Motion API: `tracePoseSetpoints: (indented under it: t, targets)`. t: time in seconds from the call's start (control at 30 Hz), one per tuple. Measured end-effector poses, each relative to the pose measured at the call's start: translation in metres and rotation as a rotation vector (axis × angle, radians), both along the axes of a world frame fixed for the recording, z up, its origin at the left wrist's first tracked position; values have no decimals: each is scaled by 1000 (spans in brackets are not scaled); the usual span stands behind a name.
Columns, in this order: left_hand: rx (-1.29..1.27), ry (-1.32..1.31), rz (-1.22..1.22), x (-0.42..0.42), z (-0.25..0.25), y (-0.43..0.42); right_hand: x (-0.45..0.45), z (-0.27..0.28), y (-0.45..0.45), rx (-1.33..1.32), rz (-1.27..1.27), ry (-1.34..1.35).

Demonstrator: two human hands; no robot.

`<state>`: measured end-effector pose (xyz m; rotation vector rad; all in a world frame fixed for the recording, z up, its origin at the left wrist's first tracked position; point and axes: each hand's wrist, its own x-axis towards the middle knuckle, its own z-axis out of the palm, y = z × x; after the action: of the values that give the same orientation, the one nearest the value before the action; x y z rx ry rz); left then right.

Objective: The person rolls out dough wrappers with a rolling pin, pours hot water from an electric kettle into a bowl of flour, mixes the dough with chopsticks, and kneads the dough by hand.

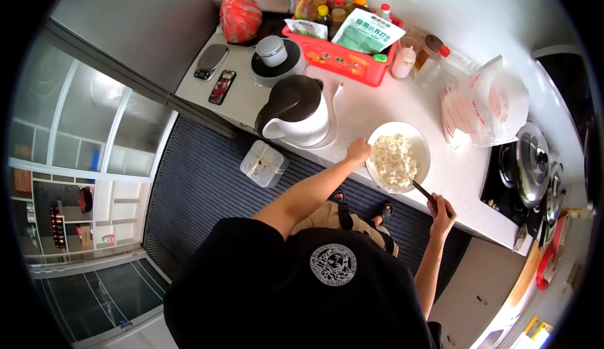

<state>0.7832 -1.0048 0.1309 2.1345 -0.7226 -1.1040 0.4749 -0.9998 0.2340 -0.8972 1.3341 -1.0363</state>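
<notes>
A white bowl [423,150] with a pale, lumpy, flour-like mixture [394,160] stands near the front edge of the white counter [371,107]. The fingers of my left hand [359,151] are closed on the bowl's left rim. In my right hand [442,214], at the bowl's lower right, are dark chopsticks [423,190], whose tips reach into the mixture at the near rim. A white kettle [308,119] with a dark lid stands left of the bowl, with a white cable [336,113] beside it.
A plastic bag [484,107] stands right of the bowl, near lidded pans [531,157] on the stove. Behind are a red basket [340,60] of bottles and packets, a phone [222,87] and a scale [211,61]. A plastic container [263,164] is below the counter's edge.
</notes>
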Motion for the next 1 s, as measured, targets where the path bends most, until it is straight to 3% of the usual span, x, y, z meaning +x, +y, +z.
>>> tracePoseSetpoints:
  t: [0.07,0.17,0.2,0.3,0.37,0.43,0.5,0.57,0.67,0.77,0.87,1.0]
  targets:
    - [-11,119,66,-8,0,11,-4,-14,5,16,-62,-73]
    - [-69,161,158,-26,-60,16,2,-29,9,-5,-120,-120]
    - [-98,413,287,-34,-37,24,9,-29,10,-19,-116,-114]
    - [-102,658,470,-55,-5,34,31,-26,6,-96,-81,-101]
    - [-68,941,413,-56,-26,36,47,-6,5,-232,46,33]
    - [56,1140,237,-45,-31,39,44,1,-5,-414,211,338]
    - [107,902,115,-28,5,35,50,54,-12,-465,378,599]
    - [44,756,169,-13,-14,20,47,71,-35,-521,477,629]
    - [19,641,95,4,9,2,52,76,-81,-596,657,604]
    - [-81,719,31,10,3,-3,58,72,-119,-670,766,666]
    - [-160,695,2,12,-19,-3,37,63,-138,-575,757,651]
    - [-142,676,79,3,-12,1,2,49,-116,-399,646,654]
